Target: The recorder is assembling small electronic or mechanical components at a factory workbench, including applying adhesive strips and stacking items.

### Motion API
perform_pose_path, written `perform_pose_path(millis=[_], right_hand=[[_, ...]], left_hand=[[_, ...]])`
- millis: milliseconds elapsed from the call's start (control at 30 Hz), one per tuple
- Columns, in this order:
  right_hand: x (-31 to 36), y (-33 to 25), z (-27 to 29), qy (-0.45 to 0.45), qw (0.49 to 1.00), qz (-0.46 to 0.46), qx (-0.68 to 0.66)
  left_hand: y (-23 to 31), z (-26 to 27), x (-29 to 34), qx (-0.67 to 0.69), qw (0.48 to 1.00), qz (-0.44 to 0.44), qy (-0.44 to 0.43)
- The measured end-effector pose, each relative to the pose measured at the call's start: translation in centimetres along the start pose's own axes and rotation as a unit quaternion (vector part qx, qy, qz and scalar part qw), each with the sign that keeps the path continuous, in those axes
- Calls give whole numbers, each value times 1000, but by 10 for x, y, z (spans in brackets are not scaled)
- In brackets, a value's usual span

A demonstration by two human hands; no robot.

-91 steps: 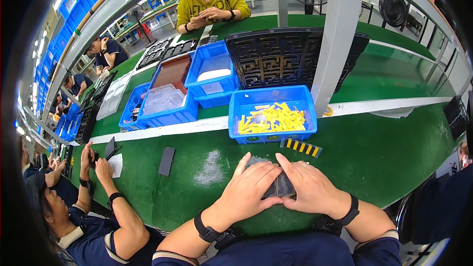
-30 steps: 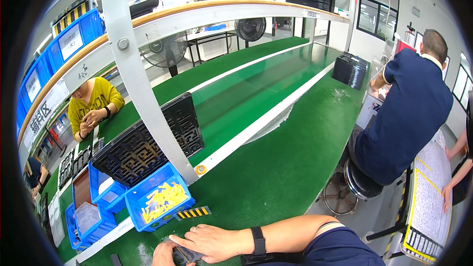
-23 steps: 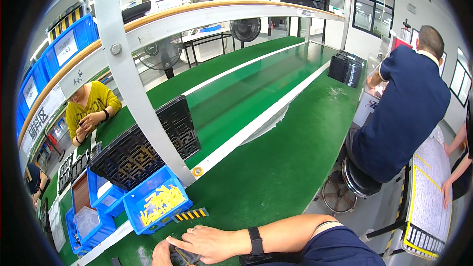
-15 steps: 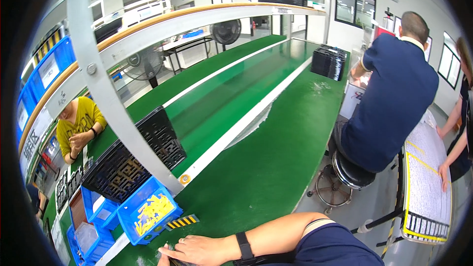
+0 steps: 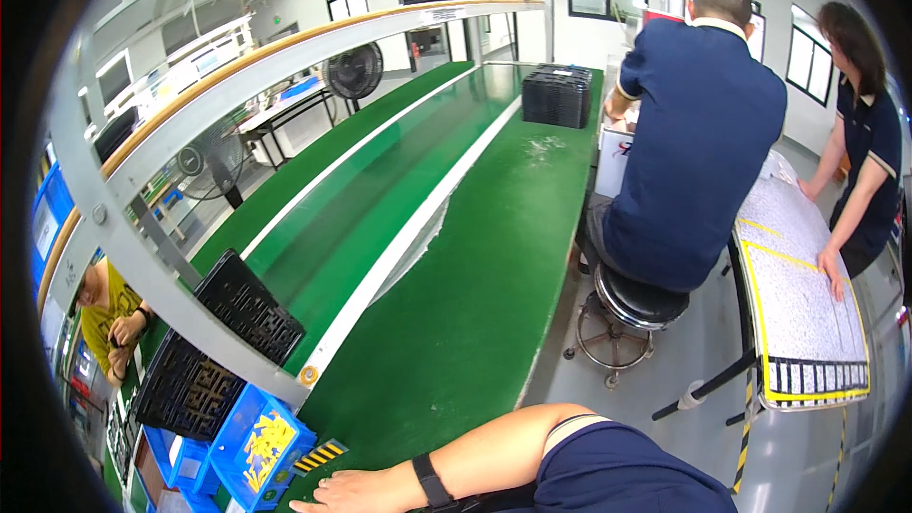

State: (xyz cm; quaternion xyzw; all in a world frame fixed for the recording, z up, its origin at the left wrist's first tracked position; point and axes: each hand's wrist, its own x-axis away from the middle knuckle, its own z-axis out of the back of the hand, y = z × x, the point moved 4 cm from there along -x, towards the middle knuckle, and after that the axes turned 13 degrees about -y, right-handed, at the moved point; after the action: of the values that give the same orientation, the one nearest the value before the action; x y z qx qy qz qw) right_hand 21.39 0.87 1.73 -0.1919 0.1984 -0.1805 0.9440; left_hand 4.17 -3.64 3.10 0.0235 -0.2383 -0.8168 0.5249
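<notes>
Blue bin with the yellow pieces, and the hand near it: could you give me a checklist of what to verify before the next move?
1. Right hand in view: ok, at the lower edge.
2. Left hand in view: not ok, it does not show.
3. Blue bin stocked: ok, yellow pieces inside.
4. Striped strip in sight: ok, beside the bin.
5. Something held under the right hand: cannot tell, the picture's edge cuts it off.

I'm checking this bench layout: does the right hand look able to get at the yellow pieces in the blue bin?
Probably yes: the right hand is near the open-topped blue bin, and nothing visible covers the yellow pieces.
</notes>
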Motion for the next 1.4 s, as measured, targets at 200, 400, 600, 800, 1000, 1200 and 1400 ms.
perform_pose_path(millis=[200, 400, 600, 800, 1000, 1200, 1400], right_hand=[[-4, 4, -14, 3, 999, 34, 41], [-7, 6, -18, -25, 999, 9, -38], [-6, -4, 6, -26, 998, 16, -56], [-6, 1, 5, -60, 997, 6, -55], [-10, -9, 19, -70, 997, 6, -31], [-10, -6, 24, -50, 998, 10, -24], [-12, -7, 29, -51, 998, -1, -24]], left_hand=[[3, -14, -3, 147, 988, -39, 0], [4, -17, -6, 137, 989, 17, 47], [-20, -22, -1, 183, 976, -7, 115], [-14, -14, -9, 72, 993, -78, 60], [-12, -1, -3, 119, 991, -34, 45], [-15, -1, -5, 174, 981, -66, 51], [-31, -13, -6, 301, 953, -36, 8]])
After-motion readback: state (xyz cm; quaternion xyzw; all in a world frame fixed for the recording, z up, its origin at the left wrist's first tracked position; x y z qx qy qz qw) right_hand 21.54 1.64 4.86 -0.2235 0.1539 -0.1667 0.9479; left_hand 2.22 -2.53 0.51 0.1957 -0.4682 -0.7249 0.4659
